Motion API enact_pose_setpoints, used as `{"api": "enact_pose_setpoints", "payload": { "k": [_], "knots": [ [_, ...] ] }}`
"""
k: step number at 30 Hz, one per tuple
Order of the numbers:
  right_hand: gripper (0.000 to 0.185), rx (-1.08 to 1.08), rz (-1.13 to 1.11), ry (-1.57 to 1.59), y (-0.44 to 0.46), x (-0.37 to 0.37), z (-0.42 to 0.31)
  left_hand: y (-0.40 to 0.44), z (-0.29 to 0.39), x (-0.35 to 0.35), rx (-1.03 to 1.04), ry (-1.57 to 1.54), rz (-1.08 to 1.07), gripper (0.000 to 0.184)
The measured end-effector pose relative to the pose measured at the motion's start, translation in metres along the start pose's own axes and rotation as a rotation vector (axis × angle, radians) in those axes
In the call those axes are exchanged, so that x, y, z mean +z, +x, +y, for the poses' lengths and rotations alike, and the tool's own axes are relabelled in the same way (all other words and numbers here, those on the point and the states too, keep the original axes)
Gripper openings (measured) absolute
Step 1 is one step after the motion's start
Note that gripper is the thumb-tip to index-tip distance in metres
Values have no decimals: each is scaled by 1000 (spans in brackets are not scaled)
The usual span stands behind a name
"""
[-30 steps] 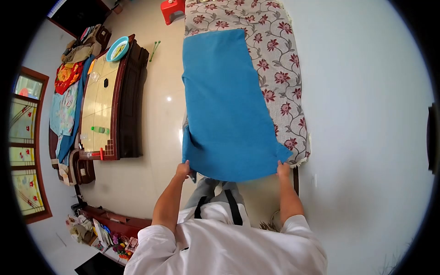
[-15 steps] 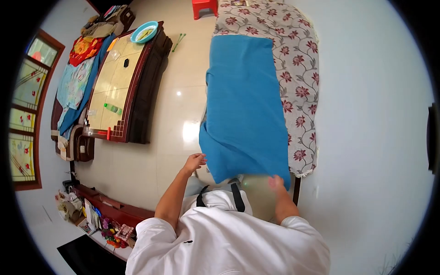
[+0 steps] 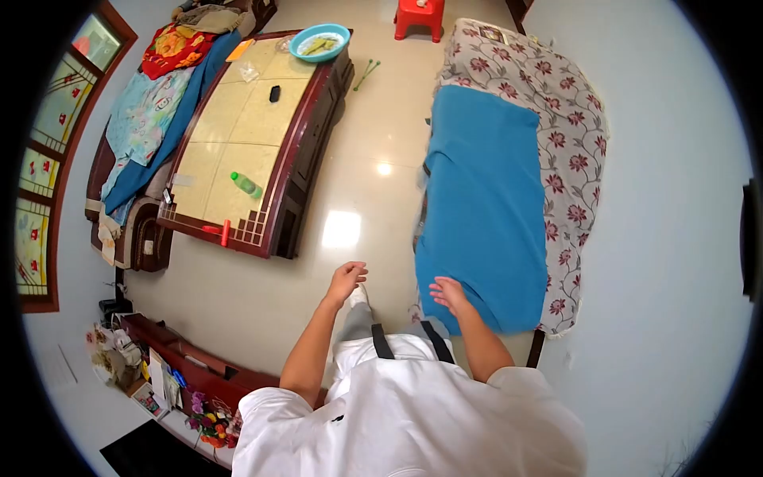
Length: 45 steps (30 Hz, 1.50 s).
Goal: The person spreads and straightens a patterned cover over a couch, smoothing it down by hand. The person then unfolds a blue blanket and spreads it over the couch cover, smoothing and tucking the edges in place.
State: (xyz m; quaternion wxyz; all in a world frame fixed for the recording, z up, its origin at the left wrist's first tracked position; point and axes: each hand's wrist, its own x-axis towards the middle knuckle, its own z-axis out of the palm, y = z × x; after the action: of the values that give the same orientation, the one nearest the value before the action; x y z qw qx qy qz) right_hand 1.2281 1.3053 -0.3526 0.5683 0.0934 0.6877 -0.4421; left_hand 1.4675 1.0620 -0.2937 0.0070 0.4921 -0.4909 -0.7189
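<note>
A plain blue cloth (image 3: 485, 207) lies spread over a long piece of furniture with a floral cover (image 3: 574, 183). Its top is mostly smooth, with slight creases near the close end. My right hand (image 3: 450, 294) is over the near left corner of this cloth, fingers apart and nothing in them; whether it touches the fabric I cannot tell. Above the tiled floor, left of the cloth, my left hand (image 3: 348, 281) holds nothing and its fingers are loosely spread.
To the left stands a low table (image 3: 238, 119) bearing a blue basin (image 3: 340, 49), a green bottle (image 3: 246, 185) and a small black object (image 3: 275, 94). A red stool (image 3: 419, 17) is at the far end. Beyond the table, a sofa carries piled bedding (image 3: 151, 119).
My right hand has come off the cloth's near right corner and moved left. The cloth's near end now lies flatter. My view has shifted, and the left hand stays free.
</note>
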Motion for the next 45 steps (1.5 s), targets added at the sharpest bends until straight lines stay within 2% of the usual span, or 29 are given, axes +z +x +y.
{"api": "enact_pose_setpoints", "payload": {
  "k": [3,7,8,13,16,19,23,26,29,32,36,41,45],
  "knots": [
    [35,-54,-53,-75,-1,62,-45,24,25,-67,118,-26,76,33],
    [34,-189,-105,-84,8,105,-94,45,92,-90,251,-18,133,32],
    [34,-212,-101,-90,6,115,-110,59,101,-87,257,-26,91,31],
    [32,-245,-57,6,30,131,-178,133,142,-36,231,-13,-176,28],
    [31,-213,11,58,69,124,-209,171,201,-3,157,107,-329,29],
    [29,-173,76,88,115,115,-249,230,266,24,253,126,-375,28],
    [24,-147,110,192,203,89,-304,316,353,60,276,221,-423,28],
    [22,-64,157,185,247,72,-378,364,422,87,254,348,-457,27],
    [21,-192,211,142,280,50,-440,402,481,106,235,440,-500,26],
    [24,-290,242,308,288,29,-500,447,529,137,215,494,-541,26],
    [25,-342,327,469,300,2,-549,532,559,177,150,586,-662,27],
    [24,-230,513,678,342,-32,-576,626,598,244,94,613,-793,29],
    [23,-88,664,808,400,-44,-617,715,657,293,206,683,-948,29]
  ]
}}
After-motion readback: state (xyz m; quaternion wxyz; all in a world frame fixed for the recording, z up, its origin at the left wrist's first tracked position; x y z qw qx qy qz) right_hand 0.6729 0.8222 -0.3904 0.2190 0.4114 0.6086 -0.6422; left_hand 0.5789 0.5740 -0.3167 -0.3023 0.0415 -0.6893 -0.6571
